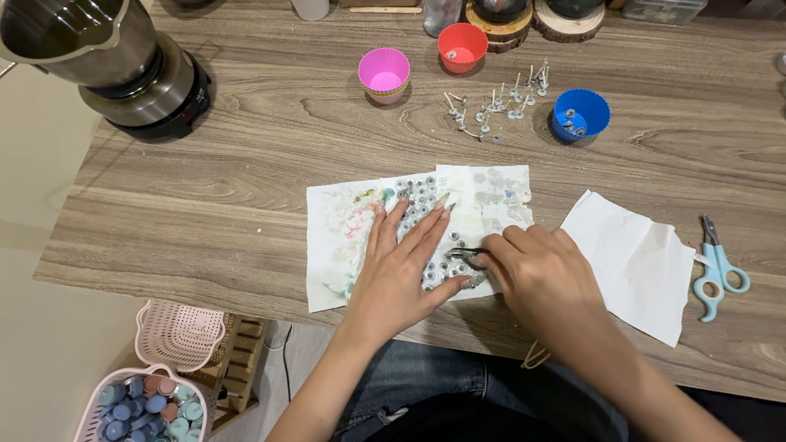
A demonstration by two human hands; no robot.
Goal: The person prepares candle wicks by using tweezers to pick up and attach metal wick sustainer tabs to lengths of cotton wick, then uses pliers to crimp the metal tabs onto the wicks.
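Head view shows the left hand [399,274] spread flat, pinning the paper sheet [344,237] of metal discs [419,200], while the right hand [544,278] pinches tweezers [465,254] at one disc, so the next lift wants a steady sheet.

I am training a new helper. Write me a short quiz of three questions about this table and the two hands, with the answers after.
1. True or false: the left hand lies flat, fingers spread, on the small metal discs on the paper towel.
2. Which cup stands nearest the loose wicks? A) pink cup B) red cup C) blue cup
3. Fill in: the right hand holds a small dark metal tool, and the light blue ______ lie untouched at the table's right end.

Key: 1 true; 2 C; 3 scissors.
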